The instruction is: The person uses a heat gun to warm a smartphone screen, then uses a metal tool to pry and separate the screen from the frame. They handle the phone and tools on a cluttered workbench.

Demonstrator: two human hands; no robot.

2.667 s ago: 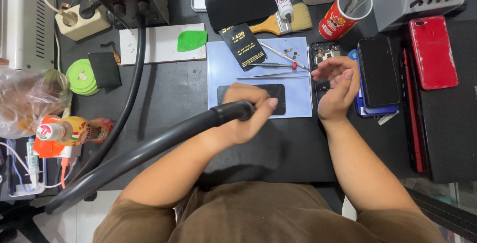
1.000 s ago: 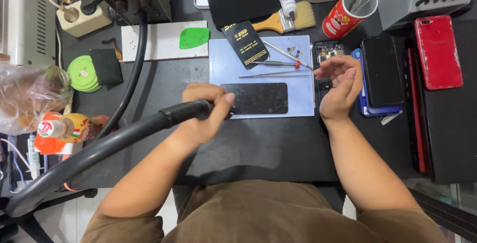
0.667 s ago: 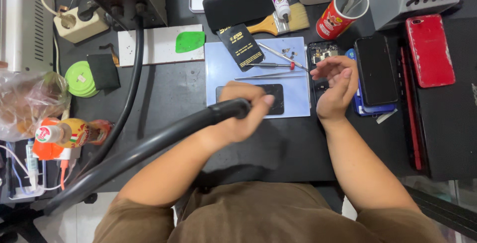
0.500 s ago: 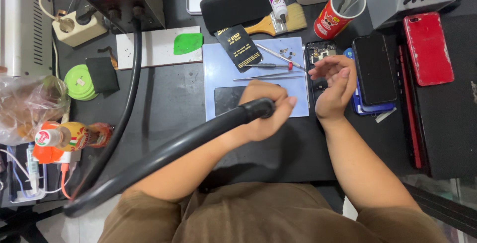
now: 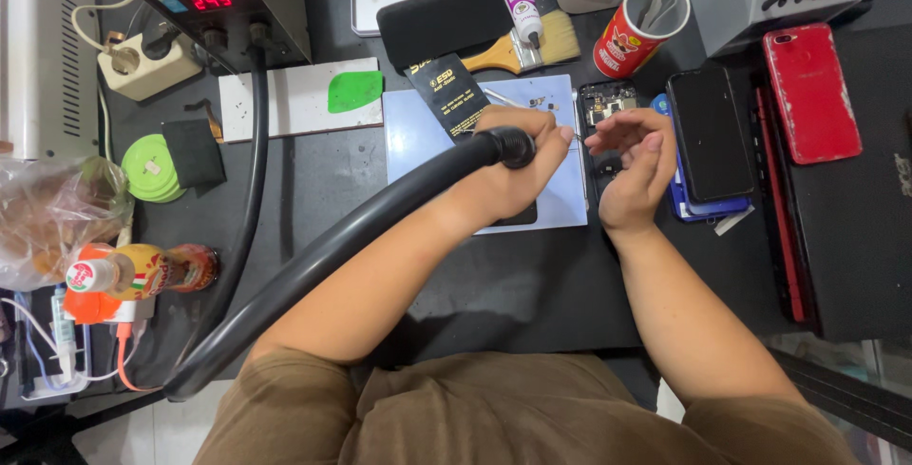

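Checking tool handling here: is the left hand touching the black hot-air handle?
Touching. The head view shows the left hand wrapped around the black hot-air handle, fingers closed over it with no gap.

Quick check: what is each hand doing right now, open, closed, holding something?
Left hand: closed around the black hot-air handpiece with thick black hose.
Right hand: loosely curled over the opened black phone; any grip cannot be told.

Black work table point(image 5: 532, 294) under even light, pale tiled floor point(image 5: 114, 432) below its near edge.
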